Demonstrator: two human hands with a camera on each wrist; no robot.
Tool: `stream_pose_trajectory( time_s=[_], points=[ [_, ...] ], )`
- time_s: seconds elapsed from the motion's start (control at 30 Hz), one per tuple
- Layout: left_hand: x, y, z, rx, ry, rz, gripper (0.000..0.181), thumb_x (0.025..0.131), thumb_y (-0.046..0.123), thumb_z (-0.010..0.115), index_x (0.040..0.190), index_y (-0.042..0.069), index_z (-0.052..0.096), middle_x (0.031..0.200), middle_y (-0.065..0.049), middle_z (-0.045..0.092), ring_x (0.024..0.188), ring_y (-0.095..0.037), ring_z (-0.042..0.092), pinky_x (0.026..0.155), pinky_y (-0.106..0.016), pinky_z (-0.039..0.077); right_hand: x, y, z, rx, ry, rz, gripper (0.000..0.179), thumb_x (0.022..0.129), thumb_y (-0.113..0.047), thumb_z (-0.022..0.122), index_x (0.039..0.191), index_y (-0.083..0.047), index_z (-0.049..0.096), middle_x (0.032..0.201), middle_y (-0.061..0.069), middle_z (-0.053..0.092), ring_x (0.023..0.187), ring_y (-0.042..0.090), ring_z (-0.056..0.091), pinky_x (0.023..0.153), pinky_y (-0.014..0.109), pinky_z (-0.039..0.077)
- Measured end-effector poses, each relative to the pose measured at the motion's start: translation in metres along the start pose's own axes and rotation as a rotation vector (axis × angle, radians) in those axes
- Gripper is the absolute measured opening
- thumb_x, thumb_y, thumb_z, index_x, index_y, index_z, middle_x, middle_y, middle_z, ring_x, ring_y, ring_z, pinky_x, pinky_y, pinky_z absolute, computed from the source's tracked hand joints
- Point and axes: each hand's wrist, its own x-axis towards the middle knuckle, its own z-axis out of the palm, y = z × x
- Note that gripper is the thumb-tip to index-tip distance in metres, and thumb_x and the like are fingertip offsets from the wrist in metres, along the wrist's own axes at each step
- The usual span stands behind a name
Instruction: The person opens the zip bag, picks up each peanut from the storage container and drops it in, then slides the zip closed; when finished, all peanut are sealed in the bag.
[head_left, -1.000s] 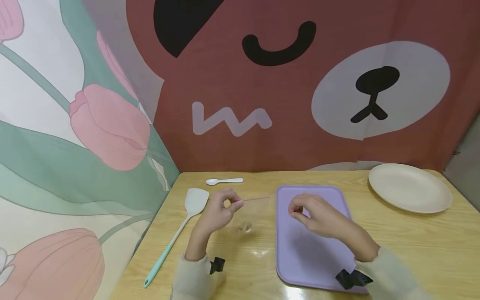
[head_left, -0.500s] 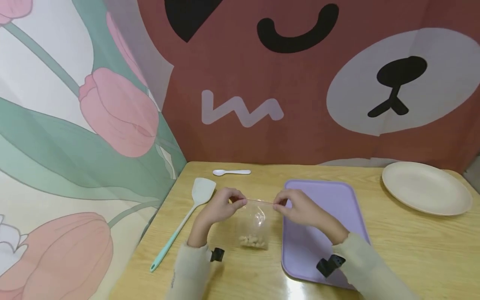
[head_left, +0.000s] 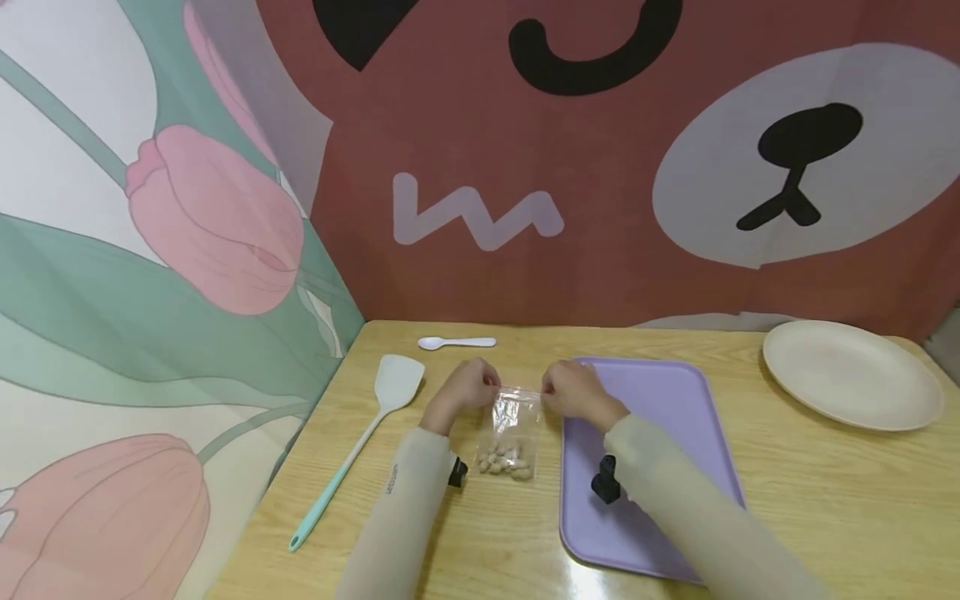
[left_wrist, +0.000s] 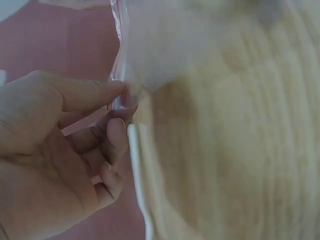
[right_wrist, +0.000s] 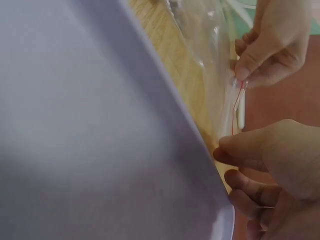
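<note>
A clear zip-lock bag (head_left: 517, 425) with a red line along its top hangs between my hands in the head view. Several pale, peanut-like pieces (head_left: 504, 460) lie in its bottom. My left hand (head_left: 468, 387) pinches the bag's top left corner between thumb and index finger, as the left wrist view also shows. At the opposite top corner, my right hand (head_left: 577, 390) pinches the bag, over the left edge of the purple tray (head_left: 660, 533). In the right wrist view, the red zip line runs straight from one hand to the other.
Left of the bag lies a spatula (head_left: 398, 382) with a white blade and mint handle. A small white spoon (head_left: 457, 342) rests near the table's back edge. The cream plate (head_left: 847, 375) sits at the back right. A printed curtain (head_left: 465, 275) rises behind the table (head_left: 817, 500).
My right hand, apart from the bag a second ago, took its top right corner. Both hands then moved slightly away from me, and the bag now shows more flatly with the pieces in its bottom.
</note>
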Motion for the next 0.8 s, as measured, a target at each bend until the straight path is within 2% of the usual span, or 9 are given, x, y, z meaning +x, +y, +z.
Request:
stream_pose_trajectory(
  time_s=[0.1, 0.2, 0.33, 0.4, 0.5, 0.57, 0.63, 0.73, 0.8],
  points=[
    [0.002, -0.002, 0.008, 0.040, -0.018, -0.058, 0.010, 0.088, 0.008, 0.068, 0.086, 0.007, 0.077, 0.076, 0.000, 0.066, 0.070, -0.016, 0.057, 0.065, -0.030, 0.048, 0.002, -0.003, 0.004, -0.058, -0.046, 0.036, 0.029, 0.075, -0.003, 0.066, 0.052, -0.017, 0.057, 0.065, -0.004, 0.055, 0.069, 0.021, 0.047, 0.076, 0.047, 0.038],
    [0.002, -0.002, 0.014, 0.062, -0.003, -0.104, 0.006, 0.087, 0.009, 0.070, 0.088, 0.009, 0.076, 0.076, 0.000, 0.065, 0.071, -0.017, 0.058, 0.065, -0.033, 0.048, 0.002, -0.007, 0.007, -0.089, -0.068, 0.088, 0.031, 0.071, -0.001, 0.065, 0.050, -0.019, 0.052, 0.069, -0.003, 0.053, 0.074, 0.023, 0.046, 0.076, 0.044, 0.033],
    [0.005, -0.001, 0.023, 0.111, 0.053, -0.140, 0.012, 0.084, 0.010, 0.072, 0.097, 0.009, 0.071, 0.083, -0.002, 0.065, 0.076, -0.021, 0.060, 0.066, -0.039, 0.049, 0.002, -0.008, 0.009, -0.144, -0.044, 0.155, 0.030, 0.069, -0.002, 0.063, 0.050, -0.017, 0.047, 0.069, 0.001, 0.049, 0.075, 0.025, 0.045, 0.075, 0.042, 0.031],
    [0.008, 0.001, 0.026, 0.171, 0.080, -0.141, 0.021, 0.084, 0.013, 0.073, 0.104, 0.009, 0.069, 0.091, -0.005, 0.066, 0.083, -0.024, 0.062, 0.070, -0.041, 0.051, 0.000, -0.007, 0.009, -0.159, -0.018, 0.181, 0.024, 0.071, -0.005, 0.064, 0.054, -0.015, 0.051, 0.072, 0.003, 0.050, 0.078, 0.027, 0.046, 0.074, 0.042, 0.032],
    [0.008, 0.007, 0.030, 0.274, 0.101, -0.110, 0.036, 0.089, 0.022, 0.071, 0.122, 0.011, 0.066, 0.110, -0.009, 0.064, 0.101, -0.029, 0.060, 0.082, -0.047, 0.049, -0.004, -0.005, 0.010, -0.155, 0.010, 0.204, 0.004, 0.080, -0.015, 0.068, 0.080, -0.011, 0.070, 0.091, 0.009, 0.059, 0.090, 0.031, 0.050, 0.078, 0.045, 0.035],
    [0.005, 0.014, 0.031, 0.299, 0.110, -0.064, 0.043, 0.093, 0.027, 0.067, 0.133, 0.012, 0.061, 0.125, -0.014, 0.058, 0.116, -0.033, 0.054, 0.090, -0.052, 0.045, -0.009, -0.003, 0.006, -0.143, 0.025, 0.208, 0.024, 0.085, -0.021, 0.069, 0.105, -0.009, 0.072, 0.107, 0.016, 0.062, 0.101, 0.036, 0.052, 0.083, 0.050, 0.036],
    [0.001, 0.022, 0.031, 0.295, 0.114, -0.022, 0.044, 0.097, 0.027, 0.062, 0.139, 0.012, 0.056, 0.137, -0.017, 0.050, 0.125, -0.036, 0.047, 0.094, -0.057, 0.041, -0.017, 0.001, -0.001, -0.138, 0.047, 0.210, 0.041, 0.089, -0.027, 0.068, 0.125, -0.009, 0.066, 0.123, 0.020, 0.059, 0.113, 0.040, 0.050, 0.089, 0.056, 0.035],
    [-0.006, 0.035, 0.027, 0.291, 0.132, 0.012, 0.046, 0.099, 0.026, 0.060, 0.142, 0.013, 0.053, 0.146, -0.019, 0.042, 0.132, -0.038, 0.041, 0.096, -0.059, 0.039, -0.032, 0.008, -0.018, -0.136, 0.090, 0.206, 0.047, 0.092, -0.029, 0.063, 0.134, -0.007, 0.060, 0.134, 0.025, 0.053, 0.122, 0.046, 0.045, 0.097, 0.063, 0.031],
    [-0.011, 0.041, 0.025, 0.327, 0.153, 0.023, 0.047, 0.099, 0.030, 0.060, 0.143, 0.014, 0.052, 0.147, -0.019, 0.041, 0.133, -0.037, 0.040, 0.097, -0.059, 0.039, -0.044, 0.013, -0.030, -0.139, 0.128, 0.205, 0.048, 0.094, -0.029, 0.061, 0.136, -0.007, 0.058, 0.138, 0.027, 0.050, 0.126, 0.049, 0.042, 0.099, 0.066, 0.028]
  ],
)
